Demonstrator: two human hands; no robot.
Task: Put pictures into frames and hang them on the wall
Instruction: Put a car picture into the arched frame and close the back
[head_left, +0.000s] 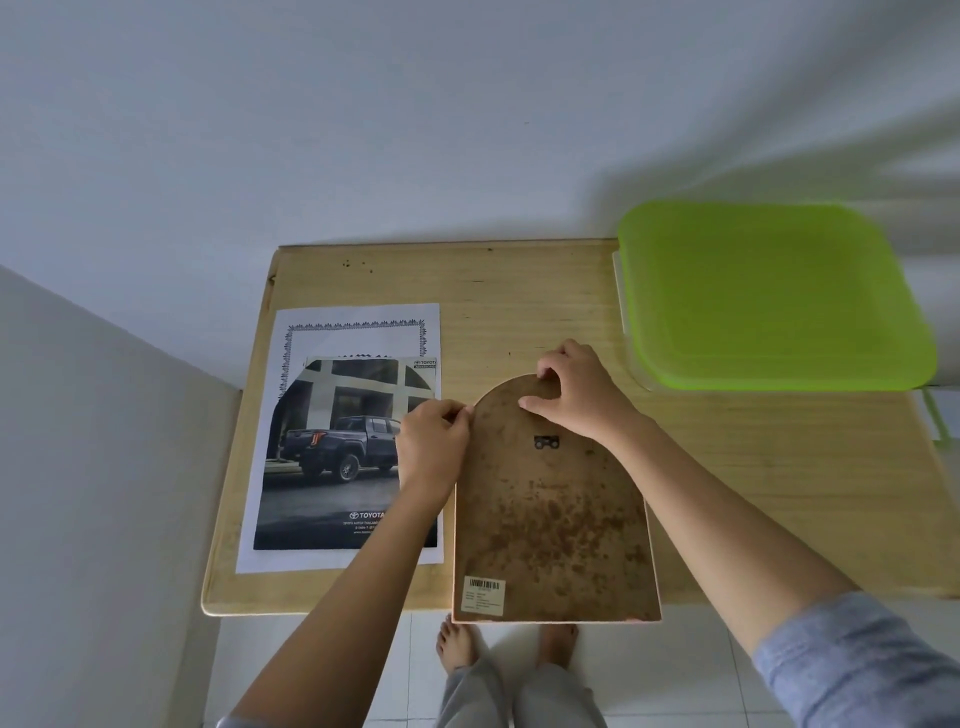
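Note:
An arch-topped picture frame (553, 519) lies face down on the wooden table (519, 296), its stained brown backing up, with a small metal hanger (546, 442) and a barcode label (484, 594). Its lower edge juts past the table's front. My left hand (431, 447) pinches the frame's upper left edge. My right hand (574, 392) pinches the top of the arch. To the left lies a truck picture (332, 457), with an arch cut out of its top, on a white sheet with a printed border (358, 325).
A green-lidded plastic box (769, 296) sits at the table's back right corner. White walls stand behind and to the left of the table. My bare feet (457, 644) are on the white tiled floor below the table's front edge.

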